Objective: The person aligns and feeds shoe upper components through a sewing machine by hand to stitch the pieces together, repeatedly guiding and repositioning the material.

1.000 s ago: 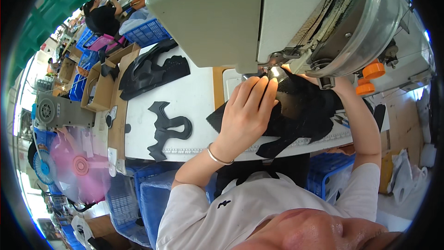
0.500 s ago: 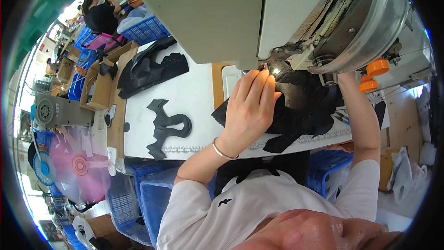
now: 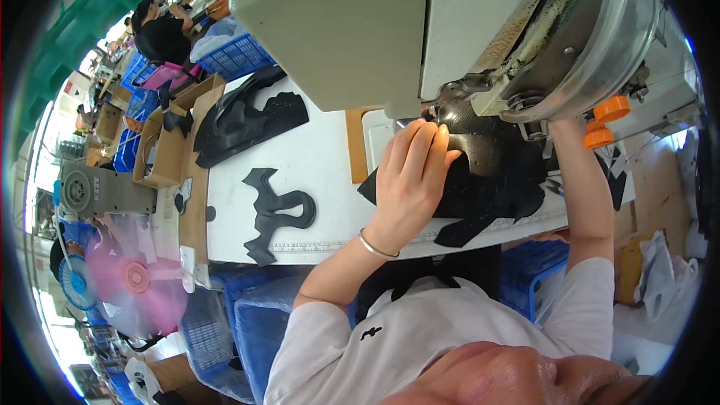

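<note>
Black piece: on the table, its far edge under the head of the sewing machine; its left corner has slid a little to the right.
Glossy panel: part of that piece, just right of the fingers; it catches the light more plainly than a second ago.
Left hand: fingers narrow, side by side and slightly bent on the piece, close by the needle area; it has shifted right along with it. Whether it also pinches from below, I cannot tell.
Right hand: hidden behind the machine; only the right forearm shows, so its grip cannot be told.
Meaning: the small shift suggests a fresh stretch of edge at the needle, guided rather than lifted.
Cut-out shape: flat on the table to the left, unmoved.
Moulded pieces: far left, also unmoved.
</note>
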Tool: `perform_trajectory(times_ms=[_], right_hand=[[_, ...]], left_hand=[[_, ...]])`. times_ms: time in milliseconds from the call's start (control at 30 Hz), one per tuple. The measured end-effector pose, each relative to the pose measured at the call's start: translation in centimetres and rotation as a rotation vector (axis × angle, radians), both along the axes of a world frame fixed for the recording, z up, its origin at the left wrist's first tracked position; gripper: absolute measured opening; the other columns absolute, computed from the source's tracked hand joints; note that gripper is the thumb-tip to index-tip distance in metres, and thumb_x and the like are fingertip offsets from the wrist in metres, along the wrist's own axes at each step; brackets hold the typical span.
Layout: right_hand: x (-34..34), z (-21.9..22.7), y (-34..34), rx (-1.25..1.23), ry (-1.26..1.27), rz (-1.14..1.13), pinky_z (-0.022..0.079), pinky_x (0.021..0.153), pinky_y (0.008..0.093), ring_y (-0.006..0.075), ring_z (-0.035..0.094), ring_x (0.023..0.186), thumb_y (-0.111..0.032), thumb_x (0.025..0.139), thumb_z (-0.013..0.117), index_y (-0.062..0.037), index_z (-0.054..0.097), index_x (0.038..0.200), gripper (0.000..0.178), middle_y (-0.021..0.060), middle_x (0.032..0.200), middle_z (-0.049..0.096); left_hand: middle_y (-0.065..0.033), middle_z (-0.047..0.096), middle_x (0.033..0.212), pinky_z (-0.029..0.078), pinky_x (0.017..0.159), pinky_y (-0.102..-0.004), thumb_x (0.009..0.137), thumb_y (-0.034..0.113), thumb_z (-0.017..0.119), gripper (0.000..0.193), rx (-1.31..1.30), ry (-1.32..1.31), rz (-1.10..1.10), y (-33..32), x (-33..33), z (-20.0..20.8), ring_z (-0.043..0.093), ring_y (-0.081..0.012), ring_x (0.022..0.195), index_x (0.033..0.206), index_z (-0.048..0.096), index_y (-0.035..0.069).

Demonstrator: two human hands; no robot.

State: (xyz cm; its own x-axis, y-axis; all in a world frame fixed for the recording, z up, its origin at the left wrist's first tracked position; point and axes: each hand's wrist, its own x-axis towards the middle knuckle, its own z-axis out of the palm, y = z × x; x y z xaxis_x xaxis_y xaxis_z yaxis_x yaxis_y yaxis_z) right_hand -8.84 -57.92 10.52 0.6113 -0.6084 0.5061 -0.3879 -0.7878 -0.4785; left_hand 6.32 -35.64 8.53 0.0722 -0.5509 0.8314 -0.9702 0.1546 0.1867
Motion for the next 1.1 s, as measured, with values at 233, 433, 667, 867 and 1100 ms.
perform_trajectory(times_ms=[233,433,667,867,1100], right_hand=[[-4.5,-2.6,3.6,0.030,-0.087,-0.045,0.047,0.080,0.0288,0.0161,0.060,0.086,-0.027,0.092,0.063,-0.0054,0.068,0.111,0.030,0.0079,0.084,0.063],[-8.2,-1.1,7.3,0.624,-0.081,-0.079,0.044,0.065,0.0231,0.0072,0.053,0.066,-0.011,0.090,0.064,-0.0015,0.065,0.106,0.018,-0.0004,0.080,0.058],[-4.7,1.3,10.5,0.363,-0.366,-0.295,0.042,0.049,0.0226,0.0073,0.054,0.053,-0.010,0.089,0.069,-0.0013,0.050,0.118,0.036,0.0048,0.086,0.062],[-2.8,-3.3,14.7,1.046,-0.682,0.203,0.054,0.049,0.0246,0.0162,0.065,0.054,-0.010,0.097,0.056,0.0002,0.041,0.118,0.029,0.0153,0.093,0.065],[-0.8,-3.8,14.0,1.015,-0.713,0.165,0.058,0.066,0.0247,0.0157,0.069,0.068,-0.010,0.094,0.062,0.0021,0.054,0.103,0.018,0.0094,0.087,0.068]], left_hand=[[-0.0102,0.060,0.110,0.045,0.091,-0.0419,0.080,0.014,0.073,0.031,0.006,0.026,0.026,0.4,-0.3,-0.5,0.055,-0.0305,0.108,0.106,0.067,-0.002],[-0.0088,0.055,0.123,0.040,0.094,-0.0404,0.078,0.005,0.073,0.033,0.017,0.285,0.106,0.7,-0.7,-0.9,0.051,-0.0304,0.108,0.111,0.070,0.010],[-0.0094,0.063,0.107,0.048,0.084,-0.0318,0.077,0.006,0.079,0.037,0.029,0.683,0.059,0.5,-0.8,-0.9,0.060,-0.0205,0.092,0.111,0.065,0.003],[-0.0087,0.067,0.107,0.050,0.084,-0.0285,0.077,0.005,0.079,0.038,0.004,0.682,-0.042,0.2,-0.2,-1.1,0.062,-0.0158,0.092,0.111,0.064,0.001],[-0.0042,0.067,0.103,0.050,0.075,-0.0224,0.079,0.003,0.077,0.035,-0.018,0.794,-0.069,0.1,0.1,-2.2,0.061,-0.0101,0.087,0.112,0.065,0.000]])
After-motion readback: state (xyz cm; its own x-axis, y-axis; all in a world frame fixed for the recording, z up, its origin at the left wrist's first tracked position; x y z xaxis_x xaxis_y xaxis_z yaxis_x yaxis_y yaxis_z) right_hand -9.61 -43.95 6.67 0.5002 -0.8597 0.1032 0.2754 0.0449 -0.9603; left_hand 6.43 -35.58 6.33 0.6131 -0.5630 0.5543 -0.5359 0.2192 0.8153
